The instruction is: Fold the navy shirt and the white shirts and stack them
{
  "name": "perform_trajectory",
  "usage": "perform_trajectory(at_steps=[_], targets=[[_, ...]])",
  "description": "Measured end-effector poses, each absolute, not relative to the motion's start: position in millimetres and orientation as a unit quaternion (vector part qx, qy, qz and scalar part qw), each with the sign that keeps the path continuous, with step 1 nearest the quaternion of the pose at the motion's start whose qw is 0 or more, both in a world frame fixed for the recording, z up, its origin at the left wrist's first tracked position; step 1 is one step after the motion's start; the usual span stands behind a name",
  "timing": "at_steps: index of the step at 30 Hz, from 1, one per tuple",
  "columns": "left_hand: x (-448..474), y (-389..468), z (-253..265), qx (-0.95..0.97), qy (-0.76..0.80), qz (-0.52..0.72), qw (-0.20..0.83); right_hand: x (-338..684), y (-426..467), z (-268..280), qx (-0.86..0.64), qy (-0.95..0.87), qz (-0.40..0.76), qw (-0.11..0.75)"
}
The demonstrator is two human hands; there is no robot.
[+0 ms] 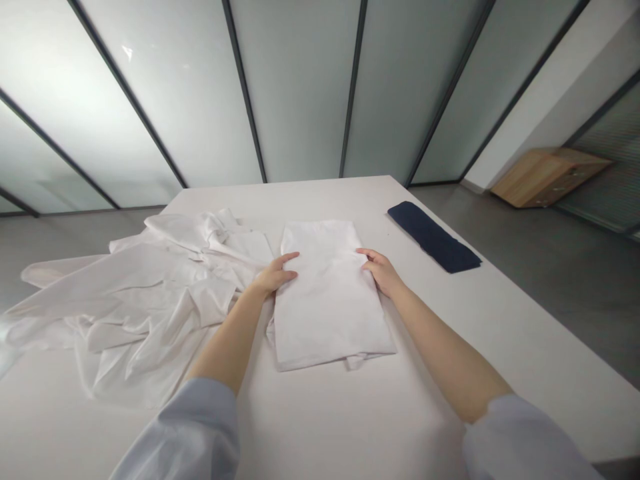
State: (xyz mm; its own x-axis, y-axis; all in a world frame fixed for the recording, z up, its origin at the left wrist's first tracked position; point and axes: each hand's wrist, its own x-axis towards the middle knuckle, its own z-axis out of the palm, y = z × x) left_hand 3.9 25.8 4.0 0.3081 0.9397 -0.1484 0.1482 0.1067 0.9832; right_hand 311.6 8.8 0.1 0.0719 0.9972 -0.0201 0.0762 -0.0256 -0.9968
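A folded white cloth lies as a flat, upright rectangle in front of me, with a small tab of fabric poking out at its near edge. My left hand grips its left side, thumb and index finger on top and the other fingers hidden at the edge. On the opposite side, my right hand holds the right edge between thumb and fingers. A loose, crumpled heap of white fabric spreads out to the left, close to my left forearm.
A dark navy folded cloth rests near the right edge of the white table. The heap overhangs the table's left side. Frosted glass panels stand behind the table, and a wooden cabinet is on the floor at far right.
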Motion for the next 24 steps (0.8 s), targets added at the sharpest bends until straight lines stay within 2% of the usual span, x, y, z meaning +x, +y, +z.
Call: perform_trajectory(at_steps=[6, 10, 14, 19, 24], targets=[[3.5, 28.7, -2.3, 0.552, 0.486, 0.381, 0.560, 314.6, 10.7, -3.7, -0.554, -0.535, 0.438, 0.462], [1.2, 31.7, -5.1, 0.584, 0.511, 0.363, 0.516, 318.2, 13.7, -5.0, -0.555, -0.562, 0.429, 0.438], [2.3, 32.3, -1.4, 0.619, 0.543, 0.324, 0.466, 323.6, 16.4, -3.5, -0.607, -0.626, 0.330, 0.362], [7.5, 35.6, 17.8, 0.698, 0.571, 0.298, 0.313, 326.4, 17.4, 10.3, -0.634, -0.693, 0.186, 0.290], [5.3, 58.2, 60.3, 0.806, 0.546, 0.210, 0.086, 330.4, 46.2, 40.7, -0.639, -0.726, 0.078, 0.243]])
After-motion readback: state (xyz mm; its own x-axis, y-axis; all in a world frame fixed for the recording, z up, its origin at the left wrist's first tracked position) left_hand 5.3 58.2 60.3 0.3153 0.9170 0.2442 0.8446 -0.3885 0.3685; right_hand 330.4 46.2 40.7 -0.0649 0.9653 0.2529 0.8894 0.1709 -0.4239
